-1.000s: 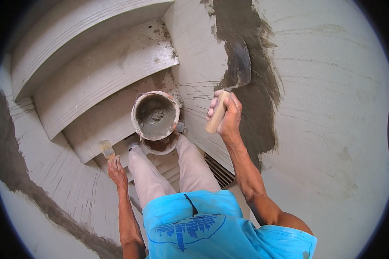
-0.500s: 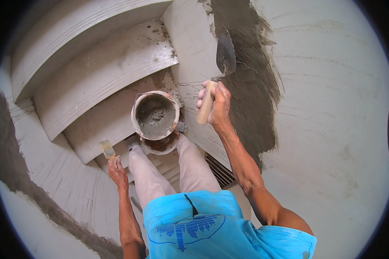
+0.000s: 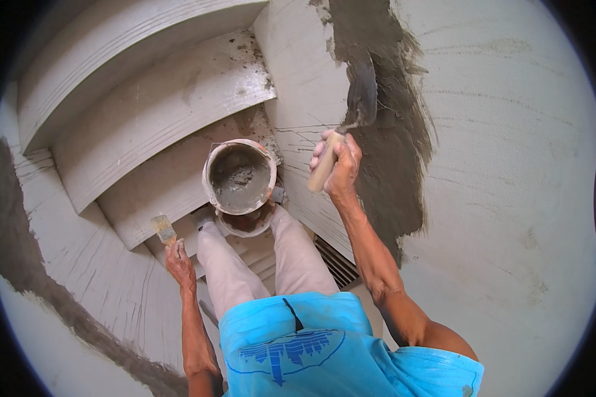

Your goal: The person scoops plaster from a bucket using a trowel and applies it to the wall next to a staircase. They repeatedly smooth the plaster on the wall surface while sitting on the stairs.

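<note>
My right hand (image 3: 341,162) is closed round the wooden handle of a trowel (image 3: 363,92). The trowel's dark metal blade lies over the wet grey mortar band (image 3: 394,172) on the right-hand wall; whether it touches the surface I cannot tell. Low on the left, my left hand (image 3: 180,263) grips a flat paintbrush (image 3: 163,229), its pale bristles pointing up and away from me. Between the two hands a white bucket (image 3: 206,177) holds grey wet mortar (image 3: 242,178), with a lump in its middle.
A second container (image 3: 246,231) with brownish contents sits just nearer than the bucket, between my legs. Pale stone stairs (image 3: 159,99) rise at the far left. Another dark mortar strip (image 3: 30,258) runs along the left wall. A slotted grate (image 3: 336,263) lies beside my right leg.
My right hand has shifted slightly right with the trowel, and the blade has slid right over the mortar band. The left hand and paintbrush stay nearly where they were.
</note>
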Tool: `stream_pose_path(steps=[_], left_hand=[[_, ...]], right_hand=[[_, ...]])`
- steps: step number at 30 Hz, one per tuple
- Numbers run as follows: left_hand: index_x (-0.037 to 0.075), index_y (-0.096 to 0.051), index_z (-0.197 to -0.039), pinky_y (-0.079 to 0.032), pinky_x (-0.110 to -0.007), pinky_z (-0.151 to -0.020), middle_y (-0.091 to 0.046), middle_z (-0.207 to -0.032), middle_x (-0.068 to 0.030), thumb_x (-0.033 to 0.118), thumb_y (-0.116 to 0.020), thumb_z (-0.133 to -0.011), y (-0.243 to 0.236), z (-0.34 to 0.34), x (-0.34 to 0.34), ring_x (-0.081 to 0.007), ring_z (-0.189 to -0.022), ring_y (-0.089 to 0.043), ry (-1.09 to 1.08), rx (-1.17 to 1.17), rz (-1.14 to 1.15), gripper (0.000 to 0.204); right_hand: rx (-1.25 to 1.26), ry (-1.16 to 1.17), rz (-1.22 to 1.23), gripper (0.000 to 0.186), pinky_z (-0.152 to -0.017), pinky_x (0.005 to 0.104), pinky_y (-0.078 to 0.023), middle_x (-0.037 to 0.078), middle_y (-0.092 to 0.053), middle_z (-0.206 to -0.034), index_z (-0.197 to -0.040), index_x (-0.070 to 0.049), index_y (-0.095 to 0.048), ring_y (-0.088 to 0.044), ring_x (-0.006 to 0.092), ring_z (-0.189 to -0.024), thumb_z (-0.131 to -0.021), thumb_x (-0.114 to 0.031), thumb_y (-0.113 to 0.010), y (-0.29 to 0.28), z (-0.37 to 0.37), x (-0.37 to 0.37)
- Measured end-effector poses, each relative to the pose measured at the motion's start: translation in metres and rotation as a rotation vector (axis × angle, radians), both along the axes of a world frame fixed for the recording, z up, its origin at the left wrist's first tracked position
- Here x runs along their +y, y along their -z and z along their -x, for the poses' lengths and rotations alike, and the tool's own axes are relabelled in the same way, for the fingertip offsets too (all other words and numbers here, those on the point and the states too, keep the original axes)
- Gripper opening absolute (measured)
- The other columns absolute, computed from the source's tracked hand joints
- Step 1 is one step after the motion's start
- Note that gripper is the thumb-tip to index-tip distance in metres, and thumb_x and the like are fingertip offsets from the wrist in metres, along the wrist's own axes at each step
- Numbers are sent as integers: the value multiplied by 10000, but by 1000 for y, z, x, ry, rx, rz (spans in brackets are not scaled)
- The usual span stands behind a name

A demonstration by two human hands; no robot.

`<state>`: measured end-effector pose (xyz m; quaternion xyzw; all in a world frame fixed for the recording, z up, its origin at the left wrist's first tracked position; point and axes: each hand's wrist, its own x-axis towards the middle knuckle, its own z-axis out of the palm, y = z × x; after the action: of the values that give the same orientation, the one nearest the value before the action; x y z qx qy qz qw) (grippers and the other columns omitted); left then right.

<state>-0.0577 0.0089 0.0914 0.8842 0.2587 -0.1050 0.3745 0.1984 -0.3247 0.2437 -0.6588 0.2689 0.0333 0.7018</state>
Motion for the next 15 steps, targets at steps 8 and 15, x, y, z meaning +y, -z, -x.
stream_pose_path(steps=[8, 15], left_hand=[[12, -709, -1019, -475, -483, -784, -645, -930, -243, 127, -609, -959, 2, -1, -1, -425, -852, -612, -3, -35, 28, 164], [13, -704, -1029, -468, -478, -734, -604, -900, -235, 122, -614, -958, 5, 0, 2, -414, -814, -601, -8, -13, 18, 159]], right_hand=[[-14, 52, 24, 307, -484, 337, -521, 127, -595, -739, -1040, 25, -536, -578, 186, -545, -872, -219, -458, 2, -5, 1], [-87, 16, -82, 330, -502, 340, -524, 135, -590, -744, -1032, 22, -535, -577, 196, -561, -852, -240, -445, 0, 34, 2]])
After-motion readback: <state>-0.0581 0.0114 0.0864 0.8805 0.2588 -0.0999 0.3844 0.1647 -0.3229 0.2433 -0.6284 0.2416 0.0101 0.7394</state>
